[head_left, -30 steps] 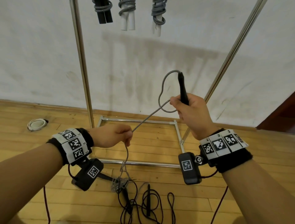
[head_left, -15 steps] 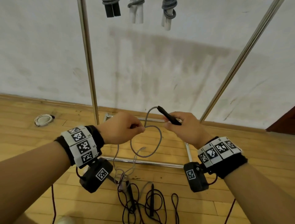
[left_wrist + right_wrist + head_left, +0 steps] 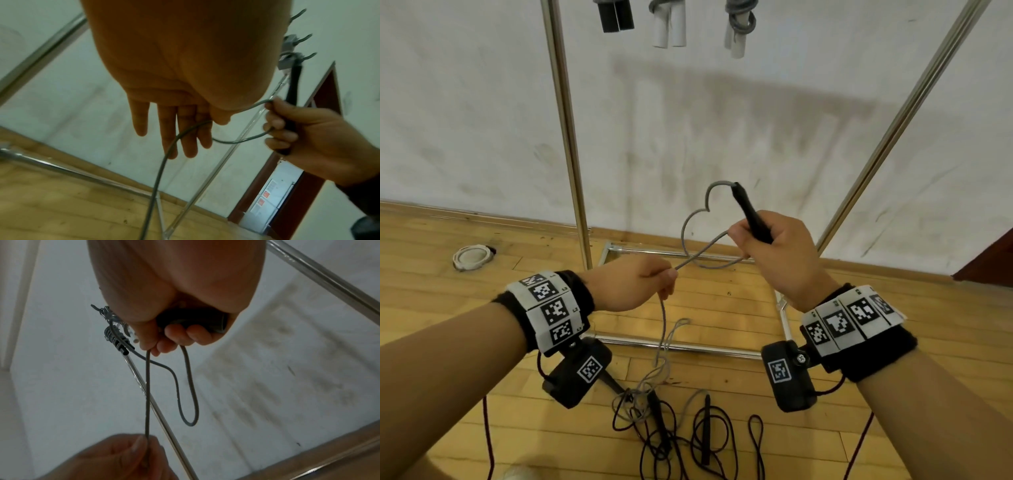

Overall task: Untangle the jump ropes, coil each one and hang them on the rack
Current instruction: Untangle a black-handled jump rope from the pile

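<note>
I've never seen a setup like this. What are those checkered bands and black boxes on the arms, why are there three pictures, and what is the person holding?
No machine here: a person works with bare hands. The checkered bands are printed markers strapped to the wrists, and the black boxes under them are small cameras. One picture comes from a camera on the head, looking down; the other two look along each hand from the wrist.

The right hand holds the black handle of a grey jump rope, with a loop of it gathered in the same grip. The left hand pinches the rope lower down.

On the wooden floor more ropes lie tangled. Behind stands a metal rack, with three coiled ropes hanging at the top.
</note>
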Available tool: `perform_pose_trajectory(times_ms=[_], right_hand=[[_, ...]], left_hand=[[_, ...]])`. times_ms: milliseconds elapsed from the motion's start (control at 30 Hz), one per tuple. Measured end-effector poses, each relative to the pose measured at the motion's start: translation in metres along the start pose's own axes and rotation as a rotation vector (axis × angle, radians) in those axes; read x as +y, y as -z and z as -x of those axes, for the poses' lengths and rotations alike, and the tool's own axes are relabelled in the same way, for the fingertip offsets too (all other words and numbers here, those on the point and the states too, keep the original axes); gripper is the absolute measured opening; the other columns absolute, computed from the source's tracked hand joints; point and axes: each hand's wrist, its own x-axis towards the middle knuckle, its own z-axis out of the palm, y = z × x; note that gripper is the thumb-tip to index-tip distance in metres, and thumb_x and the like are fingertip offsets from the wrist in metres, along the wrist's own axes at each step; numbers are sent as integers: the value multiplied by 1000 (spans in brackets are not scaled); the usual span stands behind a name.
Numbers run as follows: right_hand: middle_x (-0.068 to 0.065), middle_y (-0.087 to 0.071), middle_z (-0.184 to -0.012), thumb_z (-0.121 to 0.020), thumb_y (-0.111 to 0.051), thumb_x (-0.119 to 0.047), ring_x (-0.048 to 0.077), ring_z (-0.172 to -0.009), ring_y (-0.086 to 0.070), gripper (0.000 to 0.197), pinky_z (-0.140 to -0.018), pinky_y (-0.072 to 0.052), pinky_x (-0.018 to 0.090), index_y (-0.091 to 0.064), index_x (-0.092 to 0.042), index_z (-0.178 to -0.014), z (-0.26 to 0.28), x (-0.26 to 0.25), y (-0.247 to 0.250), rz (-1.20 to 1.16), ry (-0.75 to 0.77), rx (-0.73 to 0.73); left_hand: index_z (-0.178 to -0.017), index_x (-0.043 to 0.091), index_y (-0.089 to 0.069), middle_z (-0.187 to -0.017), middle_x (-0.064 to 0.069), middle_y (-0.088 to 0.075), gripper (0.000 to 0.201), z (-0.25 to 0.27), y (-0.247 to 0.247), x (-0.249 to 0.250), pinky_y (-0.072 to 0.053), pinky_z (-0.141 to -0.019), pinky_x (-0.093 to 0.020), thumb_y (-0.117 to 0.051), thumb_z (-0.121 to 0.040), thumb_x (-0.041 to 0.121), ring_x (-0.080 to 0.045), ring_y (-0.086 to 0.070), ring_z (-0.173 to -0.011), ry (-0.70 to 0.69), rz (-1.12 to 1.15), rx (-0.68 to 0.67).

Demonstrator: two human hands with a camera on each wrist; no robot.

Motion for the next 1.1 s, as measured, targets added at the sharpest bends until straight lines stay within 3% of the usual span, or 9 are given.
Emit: perform_pose_trajectory(times_ms=[167,267,400,500,633,800,867,967,1100], right_hand=[[-2,-65,-64,-90,-68,-24,1,-53,-51,12,-55,-40,15,-70,-25,-79,-4,-7,27,-163,33,151],[0,-69,-68,-88,-67,-33,1,-54,-52,11,-60,-41,23,-72,-29,-79,-6,-2,40,-155,12,190],[-1,-74,-75,-87,-69,-39,14,-61,-62,12,-64,-53,38,-75,-31,-80,-3,22,42,36,-60,160],[8,-71,-72,-85,-70,-42,30,-71,-67,23,-69,-56,48,-74,-20,-79,2,39,40,227,-110,99],[-11,-72,-80,-85,-71,-28,11,-73,-66,14,-73,-58,39,-70,-41,-82,5,40,29,270,-89,25],[-9,-69,-73,-87,-68,-39,7,-61,-61,4,-57,-48,21,-71,-36,-84,16,21,-1,188,-43,-120],[-7,-62,-63,-90,-65,-40,4,-50,-51,12,-49,-38,15,-70,-33,-82,22,15,-14,191,-17,-182],[-14,-57,-53,-95,-61,-34,2,-44,-46,24,-47,-35,13,-69,-21,-76,27,6,-23,170,25,-216],[0,-50,-53,-94,-61,-38,5,-45,-41,32,-46,-34,16,-59,-18,-69,25,-1,-18,236,26,-190]], left_hand=[[-91,29,-65,-93,15,-71,35,-1,2,-23,-43,-85,-21,-35,-106,37,9,-60,-91,61,-12,-73],[-89,22,-63,-86,11,-75,32,0,4,-26,-50,-85,-25,-39,-106,34,1,-68,-88,63,112,-95],[-90,28,-71,-60,13,-63,25,1,10,-15,-47,-53,-16,-50,-102,34,0,-56,-50,8,118,57],[-90,31,-74,-59,11,-63,20,3,11,-5,-38,-45,-12,-57,-98,38,0,-48,-43,-4,61,159],[-82,21,-77,-60,4,-65,27,6,6,11,-39,-44,-12,-61,-95,38,-4,-52,-47,-26,-117,186],[-81,22,-77,-61,4,-68,32,7,-4,38,-49,-51,-22,-58,-96,43,-11,-62,-54,-31,-213,242],[-81,23,-75,-59,6,-67,32,8,-6,46,-48,-47,-16,-57,-96,45,-5,-62,-50,-42,-164,269],[-81,26,-72,-60,7,-68,30,11,-8,51,-47,-48,-10,-56,-96,45,1,-62,-48,-60,-96,324],[-85,30,-66,-70,11,-69,21,11,-6,42,-51,-60,-20,-53,-99,40,0,-65,-65,-81,12,249]])
